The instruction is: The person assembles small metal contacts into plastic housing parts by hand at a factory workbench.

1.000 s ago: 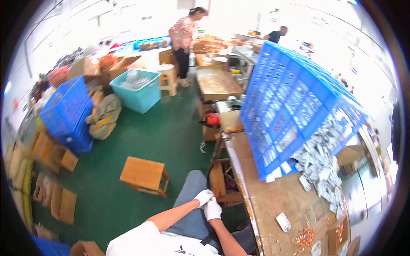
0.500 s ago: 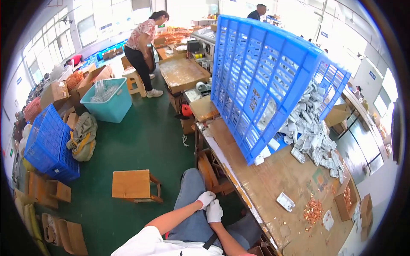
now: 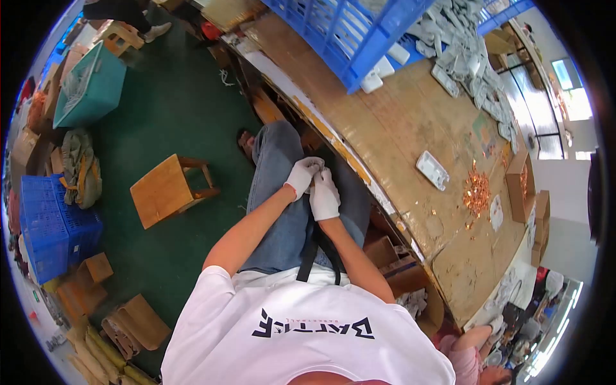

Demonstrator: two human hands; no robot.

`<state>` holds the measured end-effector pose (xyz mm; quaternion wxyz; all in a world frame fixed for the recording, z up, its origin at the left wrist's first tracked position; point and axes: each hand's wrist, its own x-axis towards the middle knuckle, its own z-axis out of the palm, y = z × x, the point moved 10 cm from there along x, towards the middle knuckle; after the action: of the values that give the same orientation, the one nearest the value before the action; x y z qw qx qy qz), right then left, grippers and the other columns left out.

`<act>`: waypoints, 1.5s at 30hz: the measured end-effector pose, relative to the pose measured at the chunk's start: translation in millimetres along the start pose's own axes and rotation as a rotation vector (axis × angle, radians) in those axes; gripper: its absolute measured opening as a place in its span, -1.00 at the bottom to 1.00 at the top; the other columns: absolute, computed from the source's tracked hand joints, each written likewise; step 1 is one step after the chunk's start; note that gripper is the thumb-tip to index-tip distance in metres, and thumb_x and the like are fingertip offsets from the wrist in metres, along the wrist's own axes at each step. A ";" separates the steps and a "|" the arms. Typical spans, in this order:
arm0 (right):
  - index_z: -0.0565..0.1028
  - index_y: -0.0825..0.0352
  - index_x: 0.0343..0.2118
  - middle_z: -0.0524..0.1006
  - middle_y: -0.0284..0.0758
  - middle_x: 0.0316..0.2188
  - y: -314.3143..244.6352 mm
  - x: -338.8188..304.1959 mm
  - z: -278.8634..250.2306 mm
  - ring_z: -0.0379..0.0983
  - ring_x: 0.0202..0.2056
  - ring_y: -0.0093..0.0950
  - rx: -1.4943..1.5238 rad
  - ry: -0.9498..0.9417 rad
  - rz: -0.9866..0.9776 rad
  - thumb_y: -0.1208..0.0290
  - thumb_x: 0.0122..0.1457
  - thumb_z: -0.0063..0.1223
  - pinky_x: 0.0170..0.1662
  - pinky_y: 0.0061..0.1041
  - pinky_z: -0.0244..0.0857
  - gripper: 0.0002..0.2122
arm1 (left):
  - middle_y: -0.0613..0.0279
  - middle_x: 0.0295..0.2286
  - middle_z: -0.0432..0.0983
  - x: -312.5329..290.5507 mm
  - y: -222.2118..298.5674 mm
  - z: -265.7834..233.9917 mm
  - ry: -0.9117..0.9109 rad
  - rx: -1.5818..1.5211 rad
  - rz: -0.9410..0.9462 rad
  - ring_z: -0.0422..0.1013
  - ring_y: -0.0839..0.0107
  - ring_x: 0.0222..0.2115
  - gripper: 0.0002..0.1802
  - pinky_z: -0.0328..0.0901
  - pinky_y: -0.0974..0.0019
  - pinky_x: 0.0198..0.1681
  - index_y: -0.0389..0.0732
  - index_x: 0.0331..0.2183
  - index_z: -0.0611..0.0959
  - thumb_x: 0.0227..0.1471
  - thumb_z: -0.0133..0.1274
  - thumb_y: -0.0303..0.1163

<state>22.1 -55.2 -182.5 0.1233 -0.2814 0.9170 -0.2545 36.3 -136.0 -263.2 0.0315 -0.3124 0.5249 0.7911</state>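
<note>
Both of my hands wear white gloves and meet above my lap, beside the edge of the cardboard-covered table [image 3: 391, 128]. My left hand [image 3: 303, 177] is closed, its fingertips pressed together against those of my right hand [image 3: 325, 195]. The right one is closed too, in a pinch. Whatever lies between the fingertips, if anything, is too small or hidden to name. On the table to the right lie a white plastic casing [image 3: 432, 171] and a heap of small copper-coloured pieces [image 3: 476, 192].
A tipped blue crate [image 3: 353, 64] spills grey-white plastic parts [image 3: 471, 58] over the table's far end. Small cardboard boxes [image 3: 517, 186] stand at its right edge. Left of me are a wooden stool [image 3: 160, 189], a teal tub [image 3: 96, 90] and blue crates [image 3: 48, 224]. Another person [image 3: 471, 350] sits at lower right.
My view has tilted down and turned, so the crate and table sit higher in the picture and my shirt shows. My gloved hands stay together above my lap.
</note>
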 end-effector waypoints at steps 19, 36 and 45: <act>0.38 0.35 0.03 0.38 -0.14 -0.06 -7.7 -5.2 -9.9 0.44 -0.15 -0.04 0.054 -0.095 0.023 0.57 0.09 -0.03 -0.09 -0.18 0.35 -0.62 | 0.08 -0.31 0.55 -1.4 4.2 10.8 -0.051 -0.336 0.071 0.49 0.31 -0.31 -0.70 0.42 0.27 -0.20 -0.33 -0.07 0.49 0.25 -0.18 -0.41; 0.39 0.25 0.08 0.39 -0.17 -0.15 -15.4 -13.0 -25.2 0.39 -0.09 -0.12 0.009 -0.034 -0.003 0.60 0.00 0.03 -0.08 -0.21 0.34 -0.51 | -0.04 -0.35 0.57 -16.4 22.1 34.9 -0.186 -0.475 0.026 0.50 0.20 -0.36 -0.42 0.43 0.20 -0.22 -0.43 -0.09 0.47 0.34 -0.34 -0.05; 0.37 0.25 0.08 0.38 -0.15 -0.19 -16.2 -6.6 -23.9 0.38 -0.12 -0.09 -0.002 -0.014 -0.020 0.57 0.01 0.03 -0.10 -0.14 0.33 -0.52 | -0.05 -0.36 0.58 -12.3 26.4 27.5 -0.097 -0.335 0.076 0.50 0.18 -0.38 -0.46 0.42 0.20 -0.24 -0.41 -0.18 0.52 0.34 -0.36 -0.11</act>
<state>26.0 -53.4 -153.3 0.1271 -0.2924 0.9135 -0.2529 23.5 -121.0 -228.4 -0.0256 -0.2548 0.3952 0.8822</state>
